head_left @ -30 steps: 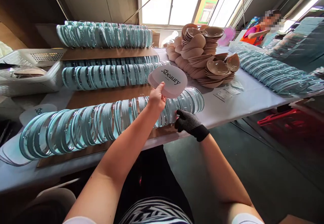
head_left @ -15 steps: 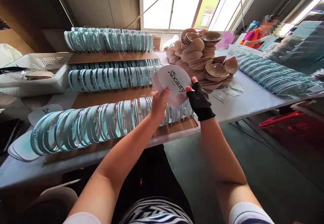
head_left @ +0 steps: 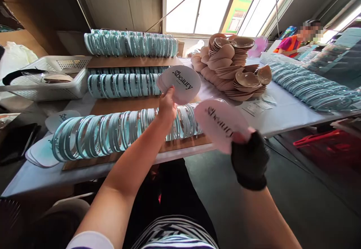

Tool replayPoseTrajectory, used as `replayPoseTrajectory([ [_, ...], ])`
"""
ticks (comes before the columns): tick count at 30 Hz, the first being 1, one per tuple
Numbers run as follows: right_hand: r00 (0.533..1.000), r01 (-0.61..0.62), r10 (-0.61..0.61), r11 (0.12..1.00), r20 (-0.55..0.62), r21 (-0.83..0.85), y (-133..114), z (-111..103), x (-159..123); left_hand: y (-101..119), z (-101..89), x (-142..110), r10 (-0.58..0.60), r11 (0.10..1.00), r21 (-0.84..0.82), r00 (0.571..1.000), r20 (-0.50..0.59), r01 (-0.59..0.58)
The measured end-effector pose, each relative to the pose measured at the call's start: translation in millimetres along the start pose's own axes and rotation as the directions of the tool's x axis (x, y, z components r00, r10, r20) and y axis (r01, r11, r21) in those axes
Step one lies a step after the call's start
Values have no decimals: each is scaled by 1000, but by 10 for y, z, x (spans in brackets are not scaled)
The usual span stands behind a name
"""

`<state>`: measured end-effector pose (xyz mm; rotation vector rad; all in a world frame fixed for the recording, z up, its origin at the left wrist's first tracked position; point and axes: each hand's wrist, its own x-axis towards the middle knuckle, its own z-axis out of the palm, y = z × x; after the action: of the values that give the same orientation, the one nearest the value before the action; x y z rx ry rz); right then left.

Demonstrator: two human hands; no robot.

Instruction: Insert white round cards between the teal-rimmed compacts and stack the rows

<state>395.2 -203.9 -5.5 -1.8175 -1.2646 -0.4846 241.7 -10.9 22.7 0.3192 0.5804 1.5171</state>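
Note:
My bare left hand [head_left: 168, 105] is closed on a stack of rounded white cards [head_left: 183, 85] printed "beauty", its thumb on the top card. The stack is tilted above the front row of clear, teal-tinted rounded cases [head_left: 118, 130], which stand on edge. In my right hand [head_left: 250, 157], which wears a black fingerless glove, a single card [head_left: 221, 123] with the same print is gripped by its lower right edge. That card is blurred and held in front of the table edge, apart from the stack.
Two more case rows [head_left: 124, 85] stand behind on brown boards. Beige moulded cups [head_left: 228, 61] are piled at centre right, beside small clear packets [head_left: 256, 106]. A white basket [head_left: 75, 78] sits left; loose cards [head_left: 42, 153] lie front left. A co-worker [head_left: 290, 44] is at far right.
My right hand has drawn one card off the stack and moved right and toward me. My left hand keeps the rest of the stack. The camera view has shifted slightly left.

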Motion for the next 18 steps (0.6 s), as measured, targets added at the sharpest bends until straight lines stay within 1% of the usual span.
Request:
replayPoseTrajectory([
  [1, 988, 80, -79, 997, 130, -1, 15, -65, -126, 17, 4, 46, -25, 1000, -4, 1000, -10, 25],
  [2, 962, 142, -139, 990, 233, 3, 11, -97, -245, 25, 0, 79, -48, 999, -5, 999, -20, 48],
  [3, 936, 187, -179, 982, 302, 3, -11, -93, -346, 26, -8, 98, -67, 998, -8, 997, -27, 66],
  [4, 916, 218, -204, 976, 345, -1, -50, -54, -420, 22, -19, 105, -75, 997, -12, 997, -24, 75],
  [5, 903, 239, -218, 971, 371, -12, -100, 18, -461, 17, -31, 102, -75, 997, -17, 997, -18, 74],
  [7, 879, 268, -222, 962, 423, -51, -213, 236, -446, 9, -52, 81, -65, 998, -24, 998, -4, 65],
  [10, 846, 257, -135, 951, 516, -173, -342, 594, -264, 9, -69, 55, -47, 999, -24, 999, 7, 47],
  [12, 829, 243, -82, 944, 553, -224, -371, 730, -143, 12, -75, 60, -35, 999, -26, 999, -4, 35],
  [14, 825, 227, -68, 949, 561, -219, -357, 750, -86, 11, -79, 78, -31, 999, -31, 999, -16, 30],
  [16, 844, 197, -65, 961, 533, -193, -326, 707, -89, 4, -84, 95, -29, 999, -38, 999, -16, 28],
  [18, 874, 175, -77, 971, 480, -164, -313, 679, -106, -9, -91, 106, -29, 999, -46, 1000, -11, 29],
])
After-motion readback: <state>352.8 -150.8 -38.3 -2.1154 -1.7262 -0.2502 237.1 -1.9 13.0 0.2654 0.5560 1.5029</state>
